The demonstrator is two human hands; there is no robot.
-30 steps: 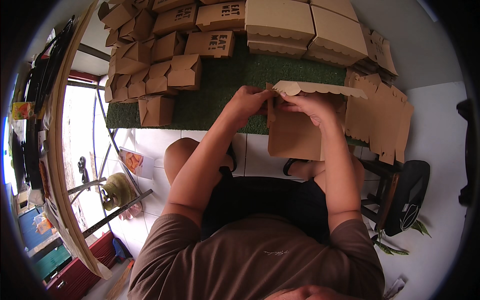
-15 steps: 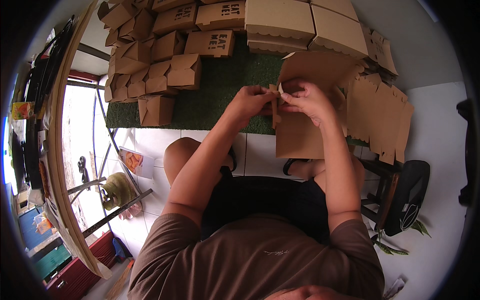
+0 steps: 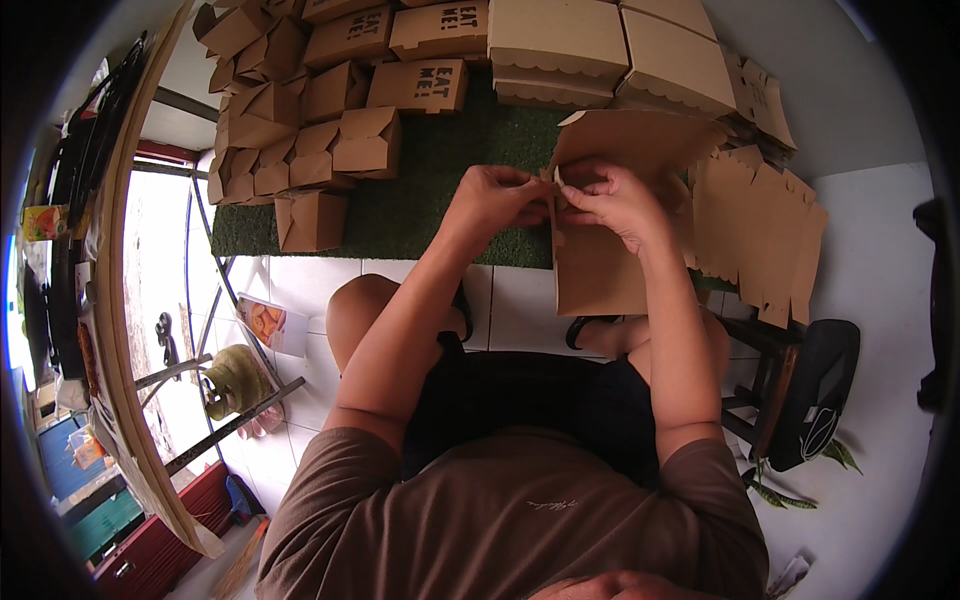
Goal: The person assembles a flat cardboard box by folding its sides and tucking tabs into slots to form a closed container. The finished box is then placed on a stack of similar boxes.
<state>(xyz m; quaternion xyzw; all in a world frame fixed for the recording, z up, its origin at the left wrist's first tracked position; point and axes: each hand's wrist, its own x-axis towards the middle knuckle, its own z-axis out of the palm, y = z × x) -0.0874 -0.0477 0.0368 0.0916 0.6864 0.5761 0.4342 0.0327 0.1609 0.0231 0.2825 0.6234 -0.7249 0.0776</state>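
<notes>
A partly folded brown cardboard box [image 3: 598, 275] is in front of me at the right part of the green-covered table, its lid panel raised at the back. My left hand [image 3: 497, 200] pinches the box's left side from outside, fingers closed on the edge. My right hand [image 3: 617, 205] reaches over the inside of the box and grips the same edge with thumb and fingers. The two hands nearly meet at that edge, and the fingertips partly hide the flap between them.
Several folded brown boxes [image 3: 365, 141] stand at the left and back of the green mat [image 3: 455, 165]. Larger pale boxes [image 3: 557, 42] are stacked at the back right. Flat cardboard blanks [image 3: 755, 225] lie at the right, above a wooden stool [image 3: 770, 380] with a black bag [image 3: 815, 395].
The box's left side wall has folded up closer to upright between my hands. My left hand has shifted slightly left and up; the right hand stays nearly in place.
</notes>
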